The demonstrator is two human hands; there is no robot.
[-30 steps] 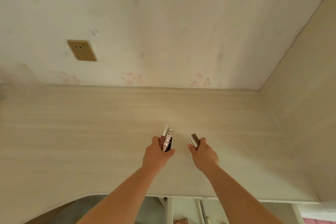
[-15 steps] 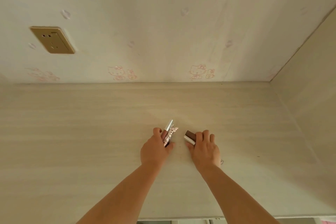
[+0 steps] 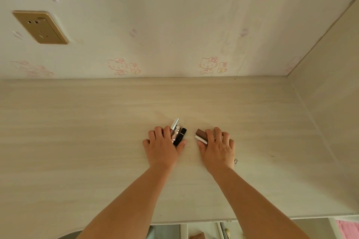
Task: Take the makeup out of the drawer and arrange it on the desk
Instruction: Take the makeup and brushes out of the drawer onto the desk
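On the pale wooden desk (image 3: 77,141) my left hand (image 3: 162,146) lies palm down and grips a bundle of three makeup tubes: a silver one (image 3: 174,123), an ornate rose-gold one (image 3: 176,133) and a black one (image 3: 180,137). They point away from me and touch the desk. My right hand (image 3: 218,146) lies beside it and holds a brown lipstick with a silver band (image 3: 201,135) under its fingers, also down on the desk. A small metallic end (image 3: 235,160) shows at the right hand's outer edge. The drawer is barely visible below the desk edge.
A wall with cartoon cat wallpaper (image 3: 207,65) and a gold socket (image 3: 41,27) stands behind the desk. A side panel (image 3: 330,83) closes the right. Below the front edge (image 3: 194,221) part of the drawer area (image 3: 198,232) shows.
Both hands came down from above the desk and now rest on it with the makeup. The view has shifted forward, so the drawer area is mostly out of sight.
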